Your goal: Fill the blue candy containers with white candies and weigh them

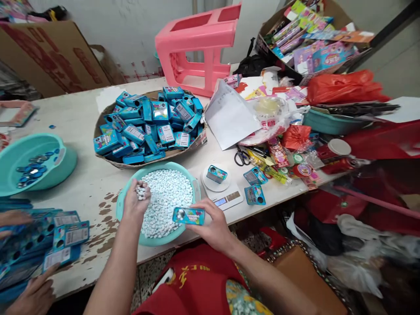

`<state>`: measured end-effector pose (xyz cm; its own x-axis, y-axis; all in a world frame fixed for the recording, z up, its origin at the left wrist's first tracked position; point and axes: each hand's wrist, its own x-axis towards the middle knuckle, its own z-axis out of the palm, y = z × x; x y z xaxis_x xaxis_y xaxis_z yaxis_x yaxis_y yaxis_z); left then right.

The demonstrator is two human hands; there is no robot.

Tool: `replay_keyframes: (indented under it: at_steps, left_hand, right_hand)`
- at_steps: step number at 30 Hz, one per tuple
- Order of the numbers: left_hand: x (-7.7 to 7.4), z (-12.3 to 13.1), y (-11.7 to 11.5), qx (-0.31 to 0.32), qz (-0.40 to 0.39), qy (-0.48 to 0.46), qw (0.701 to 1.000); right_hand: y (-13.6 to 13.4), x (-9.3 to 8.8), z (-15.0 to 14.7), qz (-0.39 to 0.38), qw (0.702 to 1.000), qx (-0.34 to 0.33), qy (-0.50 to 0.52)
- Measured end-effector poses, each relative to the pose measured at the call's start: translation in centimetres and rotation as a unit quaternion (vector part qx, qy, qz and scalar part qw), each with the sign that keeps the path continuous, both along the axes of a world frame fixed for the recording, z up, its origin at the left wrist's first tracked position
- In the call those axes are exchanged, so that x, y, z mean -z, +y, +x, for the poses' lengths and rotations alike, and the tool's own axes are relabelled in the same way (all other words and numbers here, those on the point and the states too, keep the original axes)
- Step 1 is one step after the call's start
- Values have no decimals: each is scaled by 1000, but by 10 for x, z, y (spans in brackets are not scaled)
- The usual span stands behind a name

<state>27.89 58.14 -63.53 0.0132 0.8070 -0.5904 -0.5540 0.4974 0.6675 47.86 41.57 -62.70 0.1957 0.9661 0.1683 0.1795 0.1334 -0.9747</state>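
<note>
My left hand (135,202) is curled around a small handful of white candies (141,192) above the left side of a teal basin (196,186). Loose white candies (167,188) fill much of that basin. Over its right edge, my right hand (213,222) grips a small blue tin (193,216), whose end with a round hole faces up. A digital scale (229,196) stands just beyond, with another blue tin (216,173) on its round plate. Two more blue tins, one farther back (255,176) and one nearer (255,195), rest right of the scale.
A cardboard tray (123,165) piled with blue tins stands behind the basin. At left are another teal basin (62,168) with shiny lids, rows of tins (72,236) and a co-worker's hands (37,291). Scissors (242,156), wrappers and a pink stool (197,37) occupy the back and right.
</note>
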Motion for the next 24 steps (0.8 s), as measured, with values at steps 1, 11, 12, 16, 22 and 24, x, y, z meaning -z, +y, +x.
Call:
replay_keyframes:
  at_steps: [1,11,12,16,22,24]
  left_hand:
    - [10,-2,1,38,-46,15,998]
    - [50,19,-2,127,32,167,977]
    - [48,21,1,118,47,157,979]
    - [44,32,7,64,94,167,979]
    - [56,31,-2,92,181,480,854]
    - [60,27,-8,123,228,601,756]
  right_hand:
    - [-16,3,8,-15,1000,2,-4]
    - [-82,91,23,-129,983,118,-56]
    - [-76,98,20,-118,983,125,-59]
    - [-56,119,12,-81,985,122,-88]
    - [-27,111,43,-50,974,153,-157]
    - [1,108,65,-57,956,248,-146]
